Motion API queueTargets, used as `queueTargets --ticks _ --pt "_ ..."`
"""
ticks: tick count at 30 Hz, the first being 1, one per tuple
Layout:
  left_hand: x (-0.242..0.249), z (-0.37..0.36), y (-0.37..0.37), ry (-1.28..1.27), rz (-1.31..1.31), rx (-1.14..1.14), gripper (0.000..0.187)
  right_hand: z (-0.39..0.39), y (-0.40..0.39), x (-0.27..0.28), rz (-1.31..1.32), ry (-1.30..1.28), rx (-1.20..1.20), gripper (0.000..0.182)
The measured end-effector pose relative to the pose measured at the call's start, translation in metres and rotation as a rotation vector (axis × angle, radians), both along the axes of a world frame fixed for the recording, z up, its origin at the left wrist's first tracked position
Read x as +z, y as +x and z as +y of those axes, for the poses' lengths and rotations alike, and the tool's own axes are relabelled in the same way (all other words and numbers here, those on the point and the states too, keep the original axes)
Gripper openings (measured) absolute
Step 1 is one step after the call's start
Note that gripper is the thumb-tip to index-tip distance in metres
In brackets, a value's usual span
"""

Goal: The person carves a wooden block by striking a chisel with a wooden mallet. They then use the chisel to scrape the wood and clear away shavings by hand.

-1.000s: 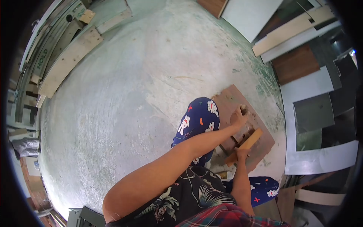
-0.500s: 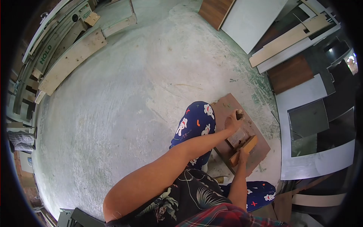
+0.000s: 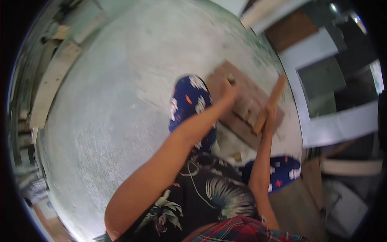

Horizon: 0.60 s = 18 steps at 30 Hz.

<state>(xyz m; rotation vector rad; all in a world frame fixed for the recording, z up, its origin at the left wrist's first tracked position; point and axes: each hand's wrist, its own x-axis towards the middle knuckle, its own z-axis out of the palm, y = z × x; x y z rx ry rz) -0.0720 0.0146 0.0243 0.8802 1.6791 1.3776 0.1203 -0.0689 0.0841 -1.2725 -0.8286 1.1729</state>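
Observation:
A flat brown board [image 3: 222, 71] lies on the floor by my knees, blurred by motion. Over its far left part, my left hand [image 3: 230, 92] is closed round a small, dark-ended object [image 3: 231, 80] whose kind I cannot make out. My right hand [image 3: 269, 117] grips a long, light wooden bar [image 3: 276, 93], tilted up along the board's right side. Between the two hands, a paler rectangular piece [image 3: 246, 109] rests on the board; its details are smeared.
Grey concrete floor [image 3: 109, 101] stretches to the left. Long planks [image 3: 56, 88] stand along the left edge. White and dark panels [image 3: 322, 76] line the right side. My legs in blue patterned trousers [image 3: 187, 101] flank the board.
My right hand has raised and swung the wooden bar more upright, away from the rectangular piece. My left hand still grips its small object. The whole view has shifted and blurred.

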Motion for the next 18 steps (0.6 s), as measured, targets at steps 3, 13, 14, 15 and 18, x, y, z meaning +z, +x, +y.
queueTargets --ticks 3,13,14,15,18 --pt "0.010 0.001 -0.009 0.108 -0.035 -0.094 0.041 -0.004 0.006 0.032 -0.040 -0.013 0.032 0.038" --pt "0.023 0.001 -0.001 0.089 0.012 -0.205 0.030 -0.021 0.021 0.111 -0.209 0.118 0.065 0.049" --pt "0.026 -0.003 0.002 0.084 0.036 -0.252 0.030 -0.021 0.022 0.114 -0.223 0.123 0.069 0.050" --pt "0.032 -0.008 0.005 0.080 0.060 -0.301 0.029 -0.021 0.024 0.117 -0.236 0.127 0.072 0.051" --pt "0.018 -0.015 0.016 0.100 -0.001 -0.462 0.028 -0.025 0.030 0.112 -0.271 0.114 0.064 0.053"
